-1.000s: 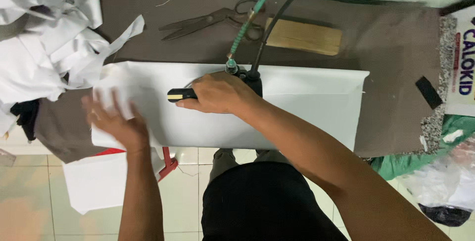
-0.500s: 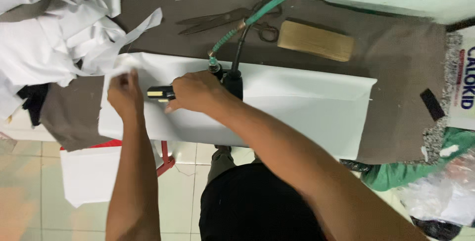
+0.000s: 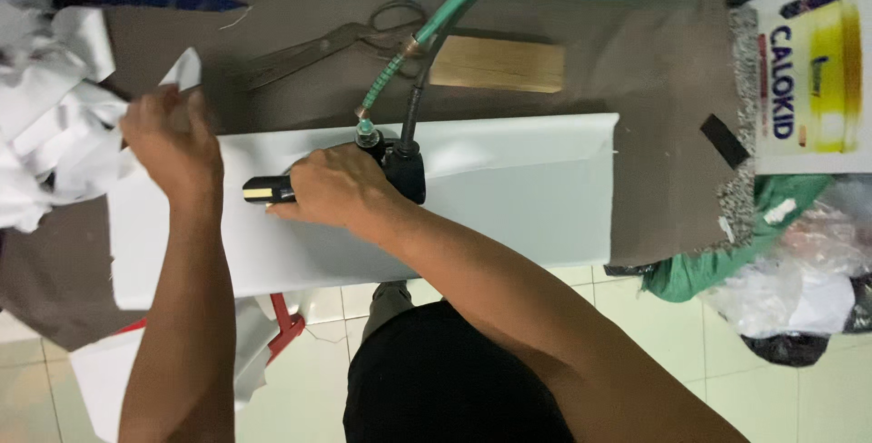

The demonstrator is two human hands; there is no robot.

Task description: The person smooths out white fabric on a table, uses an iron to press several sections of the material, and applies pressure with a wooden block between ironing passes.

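The iron point(image 3: 381, 170), closed in the right hand point(image 3: 341, 193), has been kept mid-cloth point(image 3: 509, 198) on the worktop point(image 3: 636, 52), while the left hand point(image 3: 173, 143) has been shifted up to the cloth's far-left corner, which is pinched, so pressing is judged under way.

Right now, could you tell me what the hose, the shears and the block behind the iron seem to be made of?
Green hose: likely rubber or plastic, smooth, with a coiled metal spring at its end. Shears: dark, dull metal. Block: pale wood, visibly grained. The iron under the right hand looks black.
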